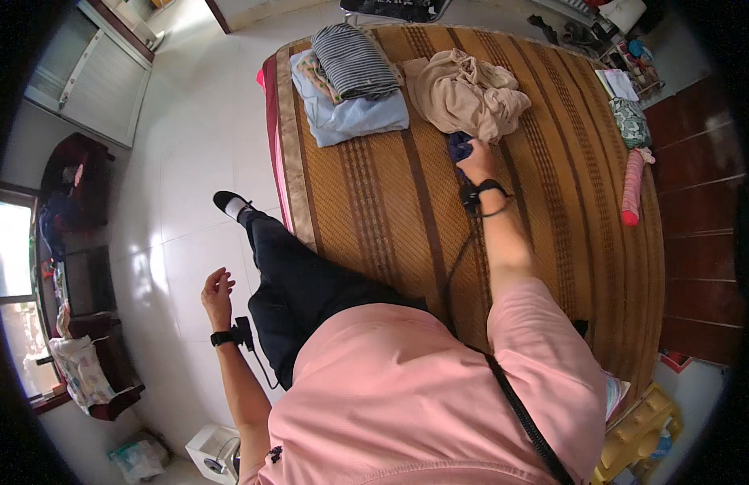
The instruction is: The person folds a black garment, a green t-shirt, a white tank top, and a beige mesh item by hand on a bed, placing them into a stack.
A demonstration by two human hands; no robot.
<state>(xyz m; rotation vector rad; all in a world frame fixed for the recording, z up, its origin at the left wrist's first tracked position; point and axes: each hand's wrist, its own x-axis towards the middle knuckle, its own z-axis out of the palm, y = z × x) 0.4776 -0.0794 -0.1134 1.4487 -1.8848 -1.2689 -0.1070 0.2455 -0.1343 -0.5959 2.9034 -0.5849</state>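
My right hand (479, 162) reaches over the bed and is closed on a dark blue cloth (459, 147). Right beyond it lies a crumpled beige cloth (465, 94), touching or nearly touching the blue one. To the left of that, a folded grey striped cloth (355, 60) rests on a folded light blue cloth (356, 118), with a dotted beige cloth (318, 79) between them at the left. My left hand (218, 292) hangs over the tiled floor beside the bed, fingers loosely bent and apart, holding nothing. Both wrists wear black straps with small devices and cables.
A woven brown mat (380, 200) covers the bed. Along its right side lie a green patterned bundle (630, 121), a pink roll (633, 188) and papers (618, 83). A yellow plastic chair (635, 433) stands at lower right. Dark wooden chairs (86, 182) stand by the left wall.
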